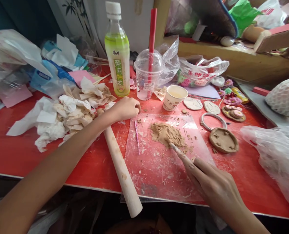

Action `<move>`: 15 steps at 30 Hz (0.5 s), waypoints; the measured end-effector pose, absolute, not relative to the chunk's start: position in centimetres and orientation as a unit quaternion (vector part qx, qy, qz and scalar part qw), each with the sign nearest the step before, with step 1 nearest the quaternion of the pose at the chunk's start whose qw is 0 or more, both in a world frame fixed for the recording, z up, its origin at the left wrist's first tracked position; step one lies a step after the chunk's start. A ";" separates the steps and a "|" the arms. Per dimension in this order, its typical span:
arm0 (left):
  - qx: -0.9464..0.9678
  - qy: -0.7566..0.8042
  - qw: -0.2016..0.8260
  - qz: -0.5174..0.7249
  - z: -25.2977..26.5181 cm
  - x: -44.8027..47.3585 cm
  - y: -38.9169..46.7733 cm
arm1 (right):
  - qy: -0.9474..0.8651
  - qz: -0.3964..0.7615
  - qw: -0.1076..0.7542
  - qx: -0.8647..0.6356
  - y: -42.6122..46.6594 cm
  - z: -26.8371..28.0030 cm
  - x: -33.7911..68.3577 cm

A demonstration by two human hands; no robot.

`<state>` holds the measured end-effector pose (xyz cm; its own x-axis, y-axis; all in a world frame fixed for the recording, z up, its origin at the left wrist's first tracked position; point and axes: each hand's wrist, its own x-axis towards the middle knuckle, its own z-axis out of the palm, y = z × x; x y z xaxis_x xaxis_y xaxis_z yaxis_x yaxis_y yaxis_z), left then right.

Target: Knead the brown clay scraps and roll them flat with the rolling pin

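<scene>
My right hand point(211, 182) reaches in from the lower right, index finger stretched out and its clay-smeared tip touching a heap of crumbly brown clay point(169, 135). The thumb stands a little apart, and the hand holds nothing visible. Under the clay lies a clear plastic sheet point(154, 175) scattered with crumbs. My left hand point(127, 109) is closed in a loose fist beyond the sheet's far left corner; its inner side is hidden. Below my left forearm, a wooden rolling pin point(121, 172) lies slantwise, its near end jutting past the table edge. A thin pink stick point(137, 136) rests on the sheet.
Crumpled tissues point(69, 113) are piled at left. Behind stand a green drink bottle point(117, 55), a domed plastic cup point(148, 74) and a paper cup point(175, 97). At right lie a round clay dish point(223, 140), a white ring point(213, 121) and a plastic bag point(276, 156).
</scene>
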<state>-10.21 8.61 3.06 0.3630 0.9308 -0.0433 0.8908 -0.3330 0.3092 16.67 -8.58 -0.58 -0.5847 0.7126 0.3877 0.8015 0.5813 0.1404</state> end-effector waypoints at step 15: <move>0.812 0.562 0.142 0.069 3.1 -10.1 8.5 | -0.851 -0.246 0.128 -0.447 -9.5 -1.2 14.5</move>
<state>-10.09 8.51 3.15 0.3600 0.9317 -0.0484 0.8927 -0.3289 0.3082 14.50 -9.54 -1.17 -0.5680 0.6970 0.4377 0.8230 0.4799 0.3039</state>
